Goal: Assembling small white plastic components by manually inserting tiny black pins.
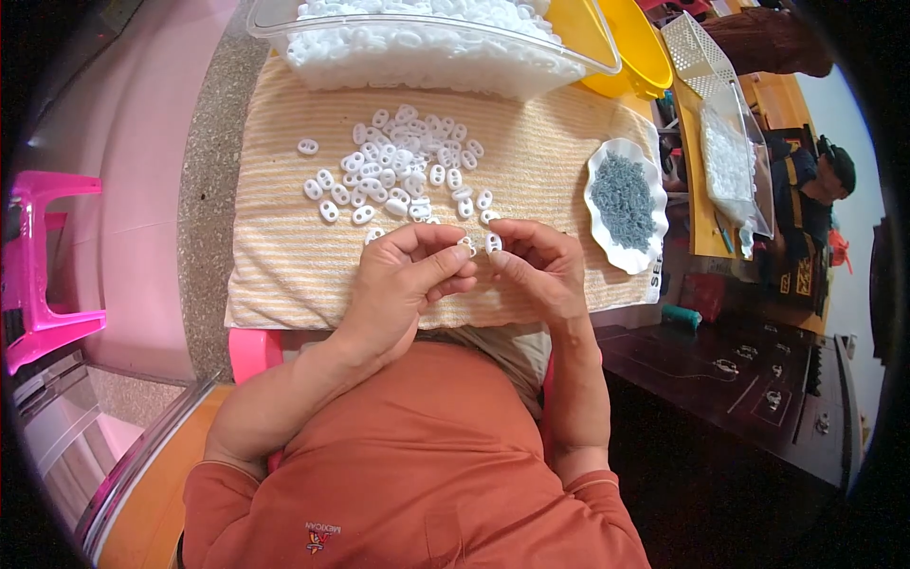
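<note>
Over the near edge of a striped towel (284, 256), my left hand (403, 280) pinches a small white plastic piece (467, 245) between thumb and forefinger. Close beside it, my right hand (542, 273) grips a white oval two-hole piece (493, 243), tilted up between thumb and fingertips. A narrow gap separates the two pieces. Just beyond my hands lies a loose heap of similar white two-hole ovals (387, 177), some stacked and some scattered singly. To the right, a white wavy-rimmed dish (600, 226) holds many tiny grey parts (626, 201).
A clear plastic tub (427, 43) full of white pieces stands at the far edge, beside a yellow basin (654, 57). Far right are a white perforated basket (697, 47), a bag of white pieces (728, 161) and another person (806, 190). A pink stool (47, 275) stands left.
</note>
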Available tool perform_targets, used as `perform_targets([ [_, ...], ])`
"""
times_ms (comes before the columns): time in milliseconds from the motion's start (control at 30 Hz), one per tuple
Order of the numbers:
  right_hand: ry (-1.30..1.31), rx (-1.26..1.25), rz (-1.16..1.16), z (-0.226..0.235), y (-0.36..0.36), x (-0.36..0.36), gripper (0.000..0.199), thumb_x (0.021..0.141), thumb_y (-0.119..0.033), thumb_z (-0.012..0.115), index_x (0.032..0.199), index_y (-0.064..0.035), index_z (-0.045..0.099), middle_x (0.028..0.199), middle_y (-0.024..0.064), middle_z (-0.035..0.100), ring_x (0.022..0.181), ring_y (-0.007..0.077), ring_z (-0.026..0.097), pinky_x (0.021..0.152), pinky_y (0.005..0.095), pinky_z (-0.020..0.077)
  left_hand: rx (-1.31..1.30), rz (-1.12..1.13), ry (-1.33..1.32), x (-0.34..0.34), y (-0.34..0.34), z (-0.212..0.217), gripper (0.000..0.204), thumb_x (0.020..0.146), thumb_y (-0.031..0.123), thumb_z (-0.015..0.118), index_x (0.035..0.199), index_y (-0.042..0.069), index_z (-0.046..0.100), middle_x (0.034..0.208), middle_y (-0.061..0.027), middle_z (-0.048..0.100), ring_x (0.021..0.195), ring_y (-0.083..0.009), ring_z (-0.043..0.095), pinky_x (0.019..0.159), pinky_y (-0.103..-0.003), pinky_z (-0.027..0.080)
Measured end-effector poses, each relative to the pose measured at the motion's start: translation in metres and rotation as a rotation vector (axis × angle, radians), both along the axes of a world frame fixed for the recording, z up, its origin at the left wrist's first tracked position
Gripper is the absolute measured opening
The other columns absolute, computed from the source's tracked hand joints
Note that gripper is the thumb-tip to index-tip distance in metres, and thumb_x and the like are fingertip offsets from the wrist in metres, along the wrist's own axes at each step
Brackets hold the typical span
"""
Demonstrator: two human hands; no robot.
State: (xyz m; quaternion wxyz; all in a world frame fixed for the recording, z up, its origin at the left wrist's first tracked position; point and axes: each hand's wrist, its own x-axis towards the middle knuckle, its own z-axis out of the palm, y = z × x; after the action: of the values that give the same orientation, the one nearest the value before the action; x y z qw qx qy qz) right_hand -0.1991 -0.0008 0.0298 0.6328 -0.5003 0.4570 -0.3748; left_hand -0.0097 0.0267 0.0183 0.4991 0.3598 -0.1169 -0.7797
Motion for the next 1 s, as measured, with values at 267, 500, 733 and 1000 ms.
perform_targets([
  [267,-0.101,0.038,0.020,-0.008,0.001,-0.002,0.032,0.086,0.000,0.065,0.117,0.0058,0.060,0.093,0.0087,0.067,0.079,0.0128,0.063,0.068,0.0254,0.0524,-0.004,-0.012,0.007,-0.001,0.000,0.002,0.015,0.089,0.006,0.064,0.102,-0.001,0.061,0.087,-0.0075,0.066,0.077,-0.0123,0.065,0.071,-0.024,0.055],
  [500,-0.128,0.050,0.035,-0.009,0.001,-0.003,0.032,0.086,0.000,0.063,0.118,0.0062,0.059,0.094,0.0115,0.067,0.079,0.0153,0.064,0.069,0.0269,0.0532,-0.023,-0.045,0.001,-0.001,0.001,-0.002,0.016,0.089,0.004,0.063,0.104,0.002,0.061,0.090,-0.0071,0.067,0.079,-0.0135,0.067,0.072,-0.026,0.057],
  [733,-0.139,0.074,0.020,-0.009,0.002,-0.004,0.033,0.087,0.001,0.061,0.119,0.0071,0.057,0.096,0.0138,0.067,0.081,0.0179,0.066,0.071,0.0285,0.0541,-0.009,-0.067,-0.028,0.001,0.000,-0.003,0.016,0.089,0.005,0.063,0.104,0.001,0.061,0.090,-0.0073,0.067,0.079,-0.0130,0.066,0.073,-0.025,0.057],
  [1000,-0.155,0.041,0.027,-0.013,0.000,-0.006,0.033,0.087,0.002,0.060,0.119,0.0079,0.057,0.096,0.0154,0.067,0.082,0.0193,0.066,0.072,0.0300,0.0550,-0.026,-0.054,-0.006,-0.001,0.001,-0.004,0.015,0.089,0.006,0.064,0.103,0.001,0.062,0.090,-0.0065,0.067,0.079,-0.0124,0.066,0.073,-0.025,0.057],
])
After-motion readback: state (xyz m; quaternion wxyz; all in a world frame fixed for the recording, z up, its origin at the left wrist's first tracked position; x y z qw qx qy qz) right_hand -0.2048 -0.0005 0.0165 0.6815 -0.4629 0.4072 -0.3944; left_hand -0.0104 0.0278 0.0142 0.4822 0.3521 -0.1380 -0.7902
